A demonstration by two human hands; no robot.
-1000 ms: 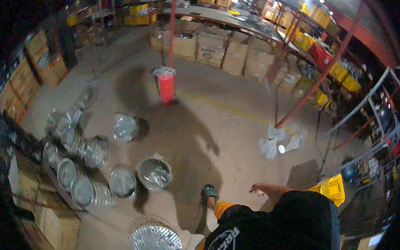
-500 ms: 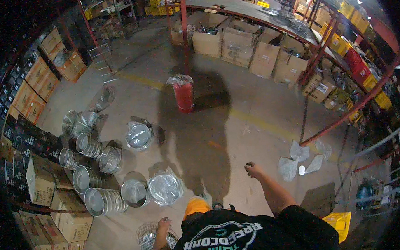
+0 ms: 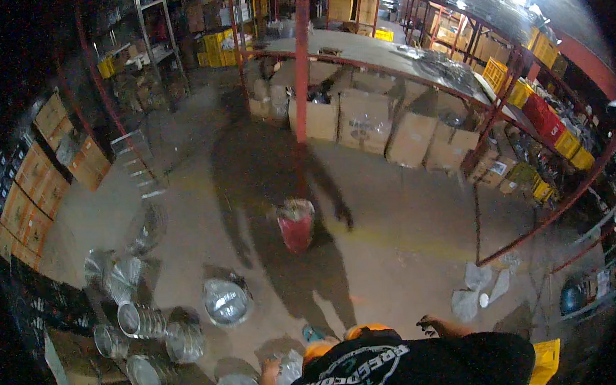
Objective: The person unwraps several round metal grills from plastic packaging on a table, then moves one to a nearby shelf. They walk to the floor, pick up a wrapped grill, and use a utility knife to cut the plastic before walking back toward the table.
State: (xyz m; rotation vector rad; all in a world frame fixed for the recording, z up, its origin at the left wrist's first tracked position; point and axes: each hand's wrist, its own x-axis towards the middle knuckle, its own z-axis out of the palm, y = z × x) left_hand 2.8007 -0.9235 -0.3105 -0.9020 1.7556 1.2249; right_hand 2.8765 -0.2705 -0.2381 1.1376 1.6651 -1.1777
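My left hand (image 3: 269,368) hangs low beside a round metal piece wrapped in clear plastic (image 3: 290,372); whether it touches it I cannot tell, and its fingers are not clear. On the other side of my body, my right hand (image 3: 430,324) is held over the floor with its fingers apart and nothing in them. Ahead of me on the floor stands a red cylinder with a plastic-covered top (image 3: 296,226). Another plastic-wrapped round metal piece (image 3: 226,301) lies to the left of it.
Stacks of round metal pans (image 3: 142,320) fill the floor at left, near cardboard boxes (image 3: 37,182). A red post (image 3: 303,67) and a long table (image 3: 363,44) with open cartons (image 3: 364,120) below stand ahead. Crumpled plastic (image 3: 466,304) lies at right, near a metal rack (image 3: 595,289).
The view has tilted up and shifted forward, so the red cylinder and pans appear lower. My right hand now shows lower, near my body; my left hand shows beside the wrapped piece.
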